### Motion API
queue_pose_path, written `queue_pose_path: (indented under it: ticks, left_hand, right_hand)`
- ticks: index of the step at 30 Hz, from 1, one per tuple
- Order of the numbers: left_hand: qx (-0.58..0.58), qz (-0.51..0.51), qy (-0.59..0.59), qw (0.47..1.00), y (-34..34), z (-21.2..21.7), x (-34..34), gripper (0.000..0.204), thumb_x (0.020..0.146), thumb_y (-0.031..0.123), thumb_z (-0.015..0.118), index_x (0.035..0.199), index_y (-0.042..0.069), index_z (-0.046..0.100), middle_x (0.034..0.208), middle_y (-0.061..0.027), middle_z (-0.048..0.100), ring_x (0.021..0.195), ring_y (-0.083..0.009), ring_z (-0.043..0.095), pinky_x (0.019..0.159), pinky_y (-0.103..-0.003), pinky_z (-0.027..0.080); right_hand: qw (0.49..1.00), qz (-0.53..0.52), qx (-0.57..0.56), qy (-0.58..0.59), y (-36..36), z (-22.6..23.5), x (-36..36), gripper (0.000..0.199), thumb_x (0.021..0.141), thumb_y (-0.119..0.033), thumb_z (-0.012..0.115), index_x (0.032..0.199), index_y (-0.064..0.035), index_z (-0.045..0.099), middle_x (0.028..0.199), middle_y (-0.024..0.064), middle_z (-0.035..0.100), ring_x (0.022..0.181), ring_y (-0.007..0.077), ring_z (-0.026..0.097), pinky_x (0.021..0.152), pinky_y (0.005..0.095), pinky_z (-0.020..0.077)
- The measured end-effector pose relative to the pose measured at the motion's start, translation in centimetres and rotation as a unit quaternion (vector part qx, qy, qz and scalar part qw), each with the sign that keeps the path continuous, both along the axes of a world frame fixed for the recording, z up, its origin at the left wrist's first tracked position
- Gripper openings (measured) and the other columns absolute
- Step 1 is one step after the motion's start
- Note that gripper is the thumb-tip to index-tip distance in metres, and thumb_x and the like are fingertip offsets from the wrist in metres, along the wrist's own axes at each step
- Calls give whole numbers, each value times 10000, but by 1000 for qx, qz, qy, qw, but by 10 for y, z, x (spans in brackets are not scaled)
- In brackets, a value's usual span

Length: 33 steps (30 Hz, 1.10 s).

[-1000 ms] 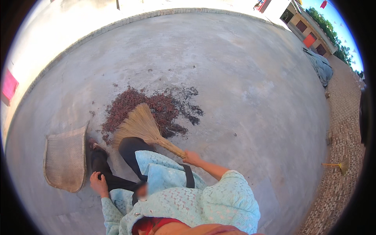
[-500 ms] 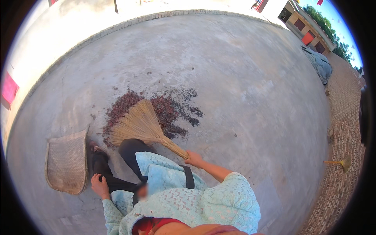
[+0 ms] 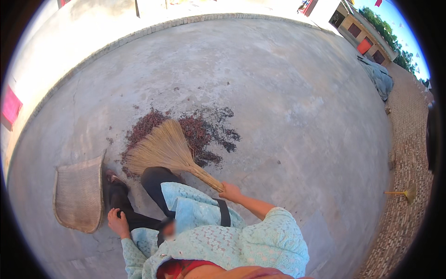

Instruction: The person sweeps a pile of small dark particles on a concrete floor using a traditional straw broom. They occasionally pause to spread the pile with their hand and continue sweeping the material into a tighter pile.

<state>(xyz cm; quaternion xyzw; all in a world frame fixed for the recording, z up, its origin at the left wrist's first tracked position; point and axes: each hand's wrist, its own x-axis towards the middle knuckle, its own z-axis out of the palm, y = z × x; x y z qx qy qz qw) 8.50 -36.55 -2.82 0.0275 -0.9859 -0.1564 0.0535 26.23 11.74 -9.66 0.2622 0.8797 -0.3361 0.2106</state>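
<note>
My right hand [image 3: 230,191] is closed round the handle end of a straw broom [image 3: 160,146]. The broom's wide, fanned bristles lie over a pile of dark red and blackish small pieces [image 3: 195,132] on the concrete; bristles cover part of the pile. I cannot tell what the pieces are. At the lower left, my left hand [image 3: 119,222] rests against my dark trouser leg, its fingers apart and holding nothing. A shallow woven winnowing basket [image 3: 79,193] lies on the ground to the left of that hand and beside my shoe.
Grey concrete [image 3: 297,79] spreads around the pile, edged at the back by a low brick border [image 3: 153,29]. On the right runs brick paving [image 3: 409,135] with another small broom [image 3: 409,193] lying on it. A grey-green covered heap [image 3: 377,76] stands at the far right.
The broom's bristles have shifted slightly to the left and toward me over the pile. My left hand stays on my leg, and the basket has not moved.
</note>
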Motion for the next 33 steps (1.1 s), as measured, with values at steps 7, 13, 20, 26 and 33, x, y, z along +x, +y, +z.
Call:
queue_pose_path:
  ticks: [7, 13, 20, 26, 33]
  left_hand:
    - [-19, -24, 5, 1000, 4, 4, -4, 226, 752, 192, 641, 968, 127, 638, 1205, -26, 575, 1173, -221, 480, 902, -417, 396]
    - [-15, -13, 15, 1000, -12, -12, -3, 215, 752, 203, 634, 958, 141, 639, 1196, -19, 583, 1168, -217, 488, 893, -400, 408]
    - [-23, -10, -2, 1000, 6, 6, 0, 215, 752, 209, 634, 961, 155, 637, 1196, -12, 581, 1180, -211, 478, 900, -413, 401]
    - [-20, -8, 6, 1000, -6, -3, 0, 223, 755, 211, 632, 969, 149, 633, 1199, -4, 579, 1186, -212, 471, 907, -423, 393]
    - [-13, 4, -1, 1000, 6, 9, 1, 221, 756, 214, 637, 967, 145, 635, 1197, -9, 579, 1183, -221, 476, 916, -420, 393]
  right_hand:
    - [999, -45, -15, -18, -2, -58, 0, 460, 675, -334, 693, 1017, -70, 535, 924, 211, 638, 882, 386, 610, 735, 470, 483]
    - [997, -51, -49, 23, -8, 7, -12, 457, 671, -327, 700, 1011, -68, 540, 933, 210, 635, 882, 388, 607, 737, 474, 480]
    - [999, -33, 21, -2, -18, -58, -24, 462, 671, -346, 689, 1007, -71, 530, 847, 174, 641, 799, 342, 626, 686, 448, 479]
    - [997, -51, -55, -12, -11, -32, -40, 505, 667, -340, 700, 1052, -71, 516, 937, 192, 643, 899, 384, 614, 748, 478, 488]
    - [999, -27, 12, 31, -20, -54, -51, 486, 670, -323, 691, 1041, -72, 504, 870, 197, 638, 829, 365, 622, 711, 453, 487]
